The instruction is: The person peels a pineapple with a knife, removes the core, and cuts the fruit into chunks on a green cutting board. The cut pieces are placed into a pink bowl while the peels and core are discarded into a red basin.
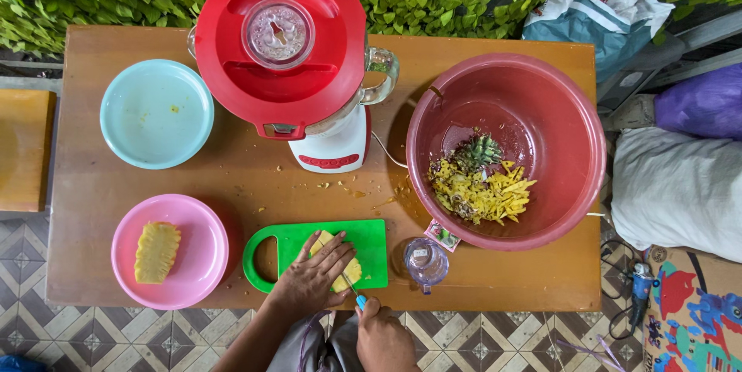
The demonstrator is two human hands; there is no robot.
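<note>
My left hand (311, 277) presses flat on a yellow pineapple piece (349, 270) lying on a green cutting board (371, 242) near the table's front edge. My right hand (380, 334) grips a knife with a blue handle (360, 301), its blade against the pineapple beside my left fingers. Another peeled pineapple chunk (157, 251) rests in a pink plate (202, 256) to the left of the board.
A blender with a red lid (280, 40) stands at the back centre on the wooden table (479, 279). A light blue plate (157, 113) sits back left. A large red basin (541, 109) holds pineapple peel and crown. A small clear cup (426, 261) stands right of the board.
</note>
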